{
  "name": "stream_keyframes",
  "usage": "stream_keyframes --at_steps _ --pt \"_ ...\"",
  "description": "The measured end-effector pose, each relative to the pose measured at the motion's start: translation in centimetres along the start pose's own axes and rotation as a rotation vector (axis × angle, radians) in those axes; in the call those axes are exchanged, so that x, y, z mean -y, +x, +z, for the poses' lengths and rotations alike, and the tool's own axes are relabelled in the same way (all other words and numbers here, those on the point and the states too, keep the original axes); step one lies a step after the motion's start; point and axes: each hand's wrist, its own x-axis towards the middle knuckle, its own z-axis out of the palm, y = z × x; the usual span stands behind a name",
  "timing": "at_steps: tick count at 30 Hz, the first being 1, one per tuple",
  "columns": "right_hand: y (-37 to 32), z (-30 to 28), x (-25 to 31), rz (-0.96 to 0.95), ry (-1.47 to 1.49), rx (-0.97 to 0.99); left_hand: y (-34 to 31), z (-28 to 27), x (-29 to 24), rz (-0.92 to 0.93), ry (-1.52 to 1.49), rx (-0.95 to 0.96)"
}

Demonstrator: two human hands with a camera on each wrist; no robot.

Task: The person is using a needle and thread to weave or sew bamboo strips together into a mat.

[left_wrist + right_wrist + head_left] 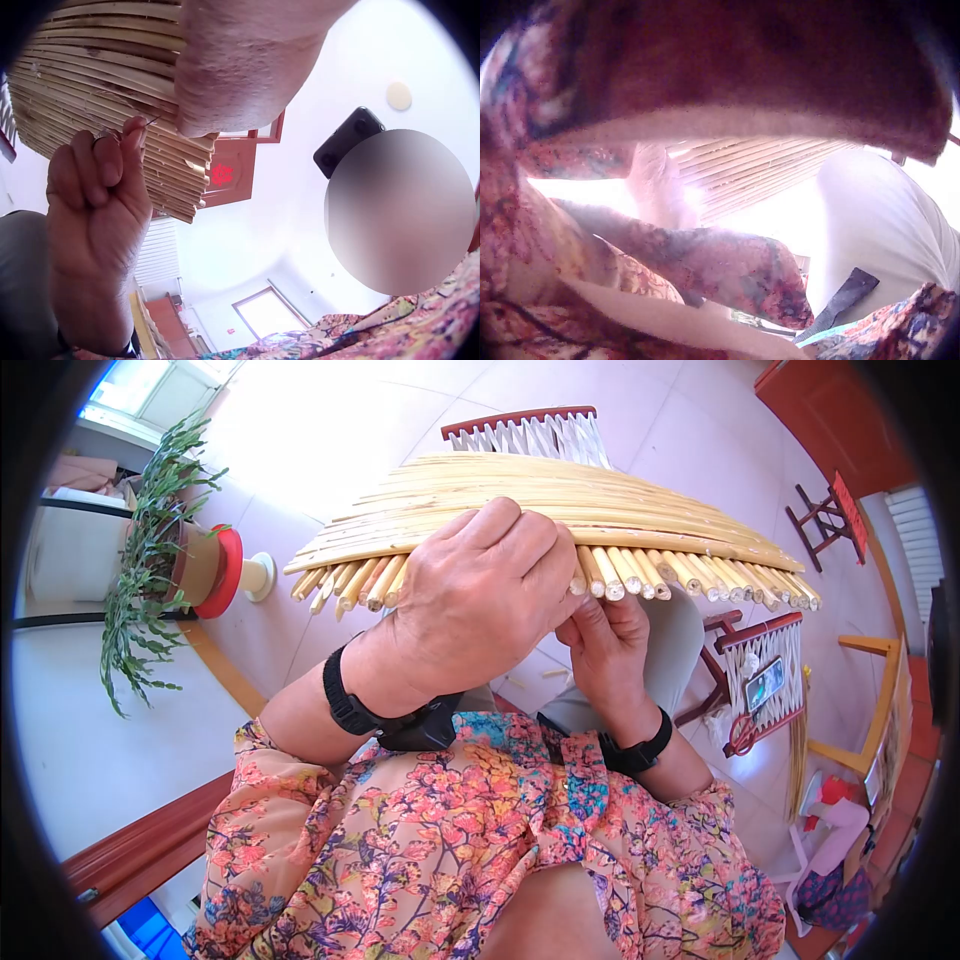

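Note:
A panel of pale plant stalks [500, 495], laid side by side in crossing layers, stands tilted in front of the person. The left hand [485, 600] grips its near edge, knuckles up, with the fingertips behind the stalks. Just below that edge, the right hand [612, 655] has its thumb and forefinger together. From beneath, in the left wrist view, the right hand [97, 176] pinches a thin needle [154, 120] close to the underside of the stalks [105, 67]. Floral cloth covers much of the right wrist view, where the stalks [757, 172] show behind.
Beyond the panel stands a folding stool [525, 432] with white webbing. Another stool [765, 670] at the right carries a phone [766, 685]. A potted plant [160, 560] hangs over the white cabinet [110, 690] at the left. The person's knee [675, 635] is below the panel.

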Motion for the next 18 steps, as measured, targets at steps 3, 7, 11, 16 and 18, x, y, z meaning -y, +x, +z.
stream_keyframes --at_steps 3,7,11,16,18 --pt "-1.8 1.0 0.4 -0.057 -0.018 0.053 -0.9 -2.2 -1.1 0.035 0.013 -0.004" --pt "-1.8 1.3 0.7 -0.04 -0.035 0.021 -1.3 -2.2 -1.0 0.074 0.033 -0.002" --pt "-1.8 1.3 0.6 -0.014 -0.078 -0.007 -1.3 -2.5 -1.1 0.07 0.019 -0.002" --pt "-2.2 1.0 0.7 0.059 -0.057 0.039 -1.6 -2.4 -1.2 -0.004 -0.028 0.001" --pt "-2.2 0.9 0.9 0.081 -0.059 0.036 -1.3 -2.1 -0.9 -0.015 -0.025 -0.006"
